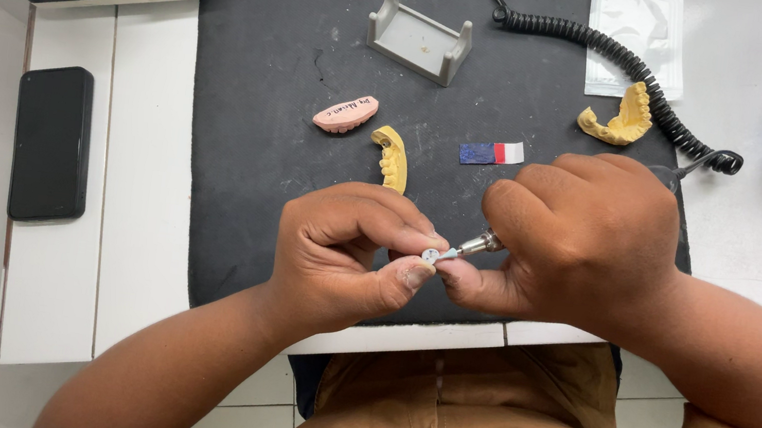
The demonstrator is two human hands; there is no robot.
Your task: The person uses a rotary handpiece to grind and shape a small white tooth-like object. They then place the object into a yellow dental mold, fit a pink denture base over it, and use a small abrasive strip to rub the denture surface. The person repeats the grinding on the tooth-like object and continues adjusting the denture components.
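Head view: we note our left hand pinching a small pale piece at the bench's near edge; our right hand, closed on a handpiece, points its tip leftward, touching it.

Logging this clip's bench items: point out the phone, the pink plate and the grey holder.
phone (pixel 52 144), head view, middle of its dark screen.
pink plate (pixel 345 114), head view, centre of its top face.
grey holder (pixel 417 42), head view, flat base between its two uprights.
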